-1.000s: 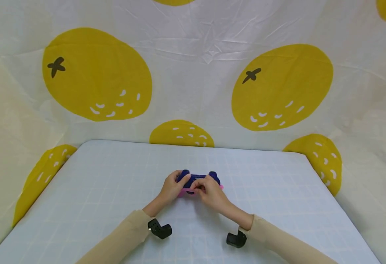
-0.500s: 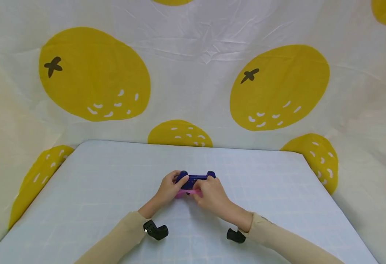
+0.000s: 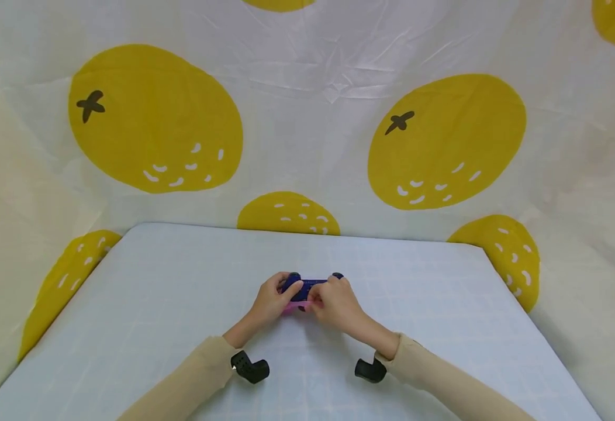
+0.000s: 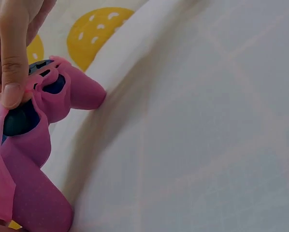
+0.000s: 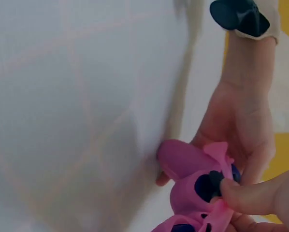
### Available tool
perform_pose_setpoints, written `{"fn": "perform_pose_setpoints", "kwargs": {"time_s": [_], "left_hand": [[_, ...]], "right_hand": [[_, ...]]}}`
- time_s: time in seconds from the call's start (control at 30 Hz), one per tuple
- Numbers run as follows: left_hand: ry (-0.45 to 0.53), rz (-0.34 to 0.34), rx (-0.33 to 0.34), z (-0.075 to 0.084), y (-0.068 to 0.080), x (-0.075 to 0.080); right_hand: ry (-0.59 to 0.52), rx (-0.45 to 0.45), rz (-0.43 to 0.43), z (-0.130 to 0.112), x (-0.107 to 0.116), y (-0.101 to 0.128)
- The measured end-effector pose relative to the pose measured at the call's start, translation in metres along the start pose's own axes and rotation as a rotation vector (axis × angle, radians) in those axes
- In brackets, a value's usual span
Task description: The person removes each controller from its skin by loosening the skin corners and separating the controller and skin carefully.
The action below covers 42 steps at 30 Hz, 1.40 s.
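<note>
A white cloth printed with big yellow oranges hung behind and to both sides of a pale blue gridded tabletop, and the work sat near the middle of that surface, slightly toward the person. There a dark blue game controller was held between both hands, partly wrapped in a pink silicone cover. Its long axis ran left to right across the person's front, the shoulder buttons turned away toward the cloth and the grips pointing back toward the wrists. The controller lay straight ahead of both hands, neither one clearly nearer, each taking one end.

The left hand was curled round the left end, thumb on top of the blue body; in the left wrist view a fingertip pinched a thin edge of the pink skin against the controller, with a dark thumbstick showing through an opening. The right hand closed over the right end, and the right wrist view showed its thumb and a finger pinching the stretched pink edge beside another dark stick. The cover looked only partly seated, one pink grip sleeve jutting free toward the tabletop. Whether the controller touched the surface or hung just above it could not be told. Beige sleeves covered both forearms, each carrying a small black wrist camera
</note>
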<state>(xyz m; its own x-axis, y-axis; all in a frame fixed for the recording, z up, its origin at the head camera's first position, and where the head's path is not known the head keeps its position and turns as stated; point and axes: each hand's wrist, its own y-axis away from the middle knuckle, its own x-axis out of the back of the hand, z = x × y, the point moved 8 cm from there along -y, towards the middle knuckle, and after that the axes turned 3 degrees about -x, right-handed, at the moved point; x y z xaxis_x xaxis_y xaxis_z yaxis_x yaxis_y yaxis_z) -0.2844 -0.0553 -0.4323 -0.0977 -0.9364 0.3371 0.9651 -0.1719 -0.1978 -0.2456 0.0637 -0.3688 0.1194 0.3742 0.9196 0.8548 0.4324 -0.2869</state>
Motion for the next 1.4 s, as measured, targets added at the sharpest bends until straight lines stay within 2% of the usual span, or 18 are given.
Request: {"fn": "perform_pose_setpoints", "kwargs": {"time_s": [0.23, 0.4, 0.57, 0.73, 0.9, 1.07, 1.13, 1.27, 1.4], "left_hand": [[-0.006, 0.01, -0.033, 0.003, 0.001, -0.004], [-0.02, 0.043, -0.024, 0.001, 0.0, -0.003], [-0.048, 0.06, -0.003, 0.0, -0.001, -0.002], [-0.056, 0.057, 0.019, -0.003, -0.003, -0.002], [-0.04, 0.044, 0.041, -0.005, -0.004, -0.002], [-0.015, 0.038, 0.018, -0.003, -0.005, -0.001], [0.004, 0.028, 0.014, -0.002, -0.005, -0.001], [0.042, 0.012, 0.029, -0.003, -0.004, -0.002], [0.044, 0.01, 0.029, -0.004, -0.004, -0.002]], "right_hand": [[-0.145, -0.076, 0.018, 0.004, -0.004, 0.003], [-0.158, -0.076, 0.048, 0.001, -0.007, 0.004], [-0.1, -0.049, 0.103, -0.005, -0.008, 0.01], [0.017, 0.049, 0.144, -0.012, -0.014, 0.019], [0.03, 0.09, 0.176, -0.01, -0.015, 0.025], [0.123, 0.183, 0.252, -0.013, -0.009, 0.031], [0.135, 0.189, 0.282, -0.011, -0.005, 0.033], [0.091, 0.159, 0.299, -0.002, -0.001, 0.034], [-0.066, 0.166, 0.274, 0.011, 0.004, 0.031]]}}
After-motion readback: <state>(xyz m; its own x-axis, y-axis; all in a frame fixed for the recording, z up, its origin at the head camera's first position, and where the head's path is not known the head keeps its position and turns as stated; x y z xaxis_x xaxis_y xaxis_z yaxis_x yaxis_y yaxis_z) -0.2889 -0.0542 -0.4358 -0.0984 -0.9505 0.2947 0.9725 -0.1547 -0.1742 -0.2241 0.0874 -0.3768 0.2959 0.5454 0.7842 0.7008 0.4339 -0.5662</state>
